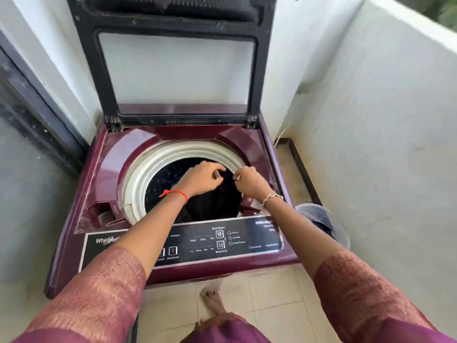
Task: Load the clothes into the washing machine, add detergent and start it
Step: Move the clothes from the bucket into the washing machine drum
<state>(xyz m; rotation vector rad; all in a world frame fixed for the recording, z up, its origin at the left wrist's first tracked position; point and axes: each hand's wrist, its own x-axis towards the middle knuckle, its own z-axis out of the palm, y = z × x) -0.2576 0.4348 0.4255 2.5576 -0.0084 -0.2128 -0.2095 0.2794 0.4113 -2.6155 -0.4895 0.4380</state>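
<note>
Left hand (202,178) fingers (218,173) curled, pinching the top edge of a black garment (212,206). Right hand (251,181) fingers (238,176) curled on the same edge. Hands just beside each other, small gap between them, both above the right half of the drum opening, centre frame.

Garment hangs from both grips down into the drum (168,174); its lower part is inside, against the front wall. Drum interior dark, nothing else in it can be made out.

Red thread (174,193) on left wrist, metal bracelet (272,196) on right wrist. Maroon-pink patterned sleeves (99,293) to the elbow.

Washing machine (81,219): top loader, maroon body, white ring (141,179) round the drum mouth. Lid (176,70) up, near vertical, black frame with clear pane, upper centre. Open recess in the deck lower left of the ring.

Control panel (242,241) black, along the front edge. Legible: "Whirlpool" logo (106,241) at left, its end covered by the left forearm; a second "Whirl…" at right, cut off by the right forearm; "Wash Option" and "Water Level" by two square buttons mid-panel. Remaining small print too blurred to read.

Translucent bucket (338,226) on the floor right of the machine, dark cloth in it. Bare foot (212,303) on beige floor tiles (272,293), bottom centre. White walls (371,120) behind and right.
</note>
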